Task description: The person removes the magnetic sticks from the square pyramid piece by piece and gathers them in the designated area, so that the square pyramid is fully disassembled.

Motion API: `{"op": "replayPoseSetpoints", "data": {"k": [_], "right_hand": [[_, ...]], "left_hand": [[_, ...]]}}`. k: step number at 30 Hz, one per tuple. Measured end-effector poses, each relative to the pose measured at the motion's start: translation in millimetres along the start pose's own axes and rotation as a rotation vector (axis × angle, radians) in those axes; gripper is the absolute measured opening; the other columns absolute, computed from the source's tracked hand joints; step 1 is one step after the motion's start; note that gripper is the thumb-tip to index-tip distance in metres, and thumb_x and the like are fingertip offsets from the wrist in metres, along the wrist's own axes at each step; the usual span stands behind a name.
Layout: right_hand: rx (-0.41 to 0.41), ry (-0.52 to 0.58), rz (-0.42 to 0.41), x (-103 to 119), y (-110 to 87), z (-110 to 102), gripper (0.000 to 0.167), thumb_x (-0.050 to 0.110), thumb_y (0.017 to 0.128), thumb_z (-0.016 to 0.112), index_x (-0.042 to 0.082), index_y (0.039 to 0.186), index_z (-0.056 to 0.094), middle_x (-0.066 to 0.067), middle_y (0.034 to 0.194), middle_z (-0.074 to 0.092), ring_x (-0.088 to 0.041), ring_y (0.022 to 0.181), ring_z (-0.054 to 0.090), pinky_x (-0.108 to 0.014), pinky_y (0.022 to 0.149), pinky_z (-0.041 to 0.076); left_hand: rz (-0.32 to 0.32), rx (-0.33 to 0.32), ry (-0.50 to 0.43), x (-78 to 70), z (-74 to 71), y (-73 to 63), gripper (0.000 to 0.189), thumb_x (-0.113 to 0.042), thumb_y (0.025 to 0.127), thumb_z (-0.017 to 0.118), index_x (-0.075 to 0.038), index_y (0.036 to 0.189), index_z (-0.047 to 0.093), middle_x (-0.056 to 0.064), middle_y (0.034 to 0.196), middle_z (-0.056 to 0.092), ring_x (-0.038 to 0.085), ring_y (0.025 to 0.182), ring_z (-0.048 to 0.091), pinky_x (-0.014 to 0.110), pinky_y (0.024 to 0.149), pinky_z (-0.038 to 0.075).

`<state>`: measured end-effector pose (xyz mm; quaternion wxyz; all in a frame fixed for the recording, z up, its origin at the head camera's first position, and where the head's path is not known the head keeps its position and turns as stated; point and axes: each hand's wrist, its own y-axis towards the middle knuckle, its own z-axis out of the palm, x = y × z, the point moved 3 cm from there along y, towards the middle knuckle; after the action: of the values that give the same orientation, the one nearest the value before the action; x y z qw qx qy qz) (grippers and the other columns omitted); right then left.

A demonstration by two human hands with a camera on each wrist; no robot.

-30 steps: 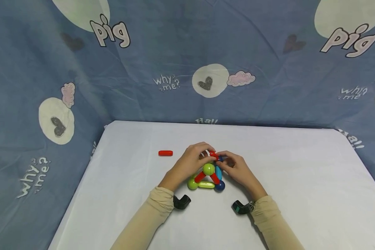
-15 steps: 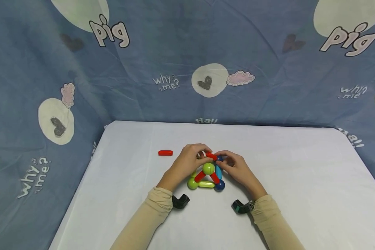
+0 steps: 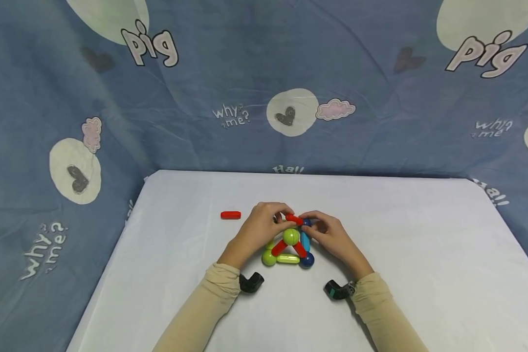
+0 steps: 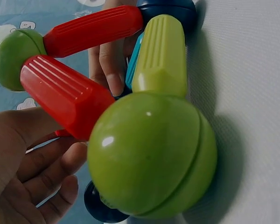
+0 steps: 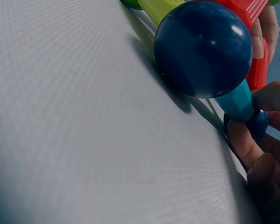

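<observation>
Okay, red rod (image 3: 294, 219) is at the far side of the build, its right end at the far blue ball (image 3: 307, 222); can't tell if it's fully seated. Left hand (image 3: 264, 225) pinches the rod between thumb and fingers; right hand (image 3: 332, 232) grips the far blue ball, fingertips by the blue rod (image 3: 305, 241).

To do this join well, I'd keep the ball braced low by the table, line the rod's end up square and push along its length, not sideways. A sideways shove looks likely to twist the blue rod off the near blue ball (image 3: 307, 259).

Green top ball (image 3: 291, 236) sits raised just nearer than the hands, on two sloping red legs (image 3: 299, 249); best keep knuckles off it. Near left is the lower green ball (image 3: 269, 257), lime rod (image 3: 288, 258) across to near blue ball.

Spare rod (image 3: 231, 215) lies apart, far left on the white table (image 3: 400, 234). Patterned blue cloth (image 3: 229, 68) behind.
</observation>
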<state>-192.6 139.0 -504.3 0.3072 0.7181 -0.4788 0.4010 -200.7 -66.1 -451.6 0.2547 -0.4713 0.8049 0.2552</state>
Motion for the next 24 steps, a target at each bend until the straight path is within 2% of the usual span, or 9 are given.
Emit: {"op": "replayPoseSetpoints", "data": {"k": [3, 8, 17, 24], "right_hand": [[0.001, -0.009, -0.001, -0.2, 0.7, 0.5, 0.031, 0.021, 0.1, 0.07, 0.015, 0.13, 0.067, -0.011, 0.122, 0.072, -0.017, 0.087, 0.067, -0.024, 0.067, 0.052], [-0.003, -0.024, -0.014, 0.3, 0.8, 0.2, 0.031, 0.02, 0.099, 0.07, 0.014, 0.13, 0.067, -0.011, 0.115, 0.072, -0.016, 0.083, 0.065, -0.024, 0.065, 0.05], [0.001, -0.019, -0.007, 1.0, 0.4, -0.4, 0.031, 0.02, 0.099, 0.07, 0.014, 0.129, 0.067, -0.011, 0.118, 0.072, -0.018, 0.085, 0.067, -0.024, 0.066, 0.053], [0.001, -0.018, -0.006, 0.2, 0.7, -0.3, 0.031, 0.021, 0.099, 0.07, 0.015, 0.129, 0.067, -0.01, 0.113, 0.073, -0.018, 0.084, 0.066, -0.024, 0.066, 0.053]], "left_hand": [[-0.008, 0.001, -0.003, -0.6, -1.2, -0.2, 0.021, -0.025, 0.089, 0.082, -0.015, 0.107, 0.078, -0.003, 0.092, 0.076, 0.006, 0.071, 0.059, 0.02, 0.061, 0.046], [-0.011, -0.002, -0.015, -2.0, -1.5, -0.3, 0.02, -0.024, 0.089, 0.082, -0.015, 0.106, 0.078, -0.003, 0.09, 0.076, 0.006, 0.069, 0.058, 0.02, 0.061, 0.045], [-0.024, -0.008, -0.009, -0.3, -1.1, 0.3, 0.022, -0.024, 0.088, 0.083, -0.015, 0.107, 0.079, -0.004, 0.086, 0.073, 0.007, 0.067, 0.057, 0.02, 0.061, 0.044], [-0.03, -0.009, 0.004, 0.2, -2.4, -0.1, 0.023, -0.026, 0.088, 0.083, -0.016, 0.108, 0.079, -0.005, 0.089, 0.074, 0.007, 0.069, 0.057, 0.024, 0.07, 0.045]]}}
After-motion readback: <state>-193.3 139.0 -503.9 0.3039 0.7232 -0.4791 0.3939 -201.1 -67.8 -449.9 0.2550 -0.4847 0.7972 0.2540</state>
